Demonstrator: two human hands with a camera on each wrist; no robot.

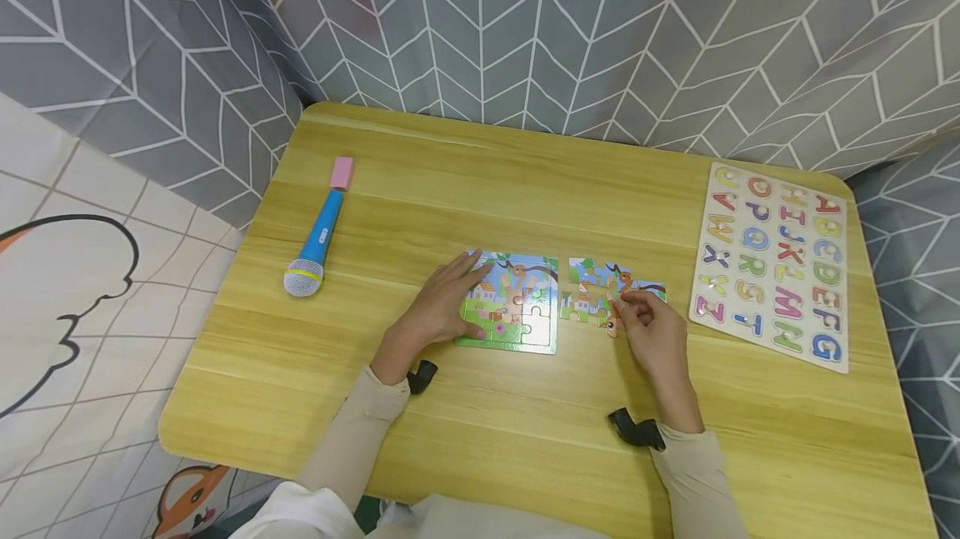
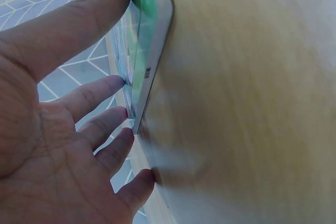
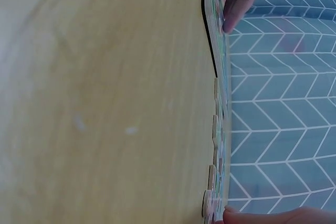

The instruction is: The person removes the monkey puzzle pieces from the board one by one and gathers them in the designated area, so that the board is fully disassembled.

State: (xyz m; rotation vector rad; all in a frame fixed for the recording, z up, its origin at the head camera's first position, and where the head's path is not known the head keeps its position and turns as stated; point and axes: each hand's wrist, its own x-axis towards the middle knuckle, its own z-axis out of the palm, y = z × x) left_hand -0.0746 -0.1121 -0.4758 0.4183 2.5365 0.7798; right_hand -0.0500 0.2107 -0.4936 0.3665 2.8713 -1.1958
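A square jigsaw tray (image 1: 517, 346) with a green border lies on the table, its base printed with a cartoon scene and piece outlines. My left hand (image 1: 442, 303) rests along its left side, fingers spread over the upper left and thumb on the lower left edge. In the left wrist view the thumb lies over the tray's rim (image 2: 149, 51). Right of the tray is a partly joined group of jigsaw pieces (image 1: 581, 303). My right hand (image 1: 657, 335) pinches a puzzle piece (image 1: 612, 325) at the group's lower edge, thumb and forefinger together, partly hiding it.
An alphabet puzzle board (image 1: 772, 272) lies at the right of the table. At the left are a blue toy microphone (image 1: 318, 239) and a pink block (image 1: 341, 173). Black wrist mounts (image 1: 636, 429) sit by both wrists. Patterned curtains (image 1: 510, 31) hang behind the table.
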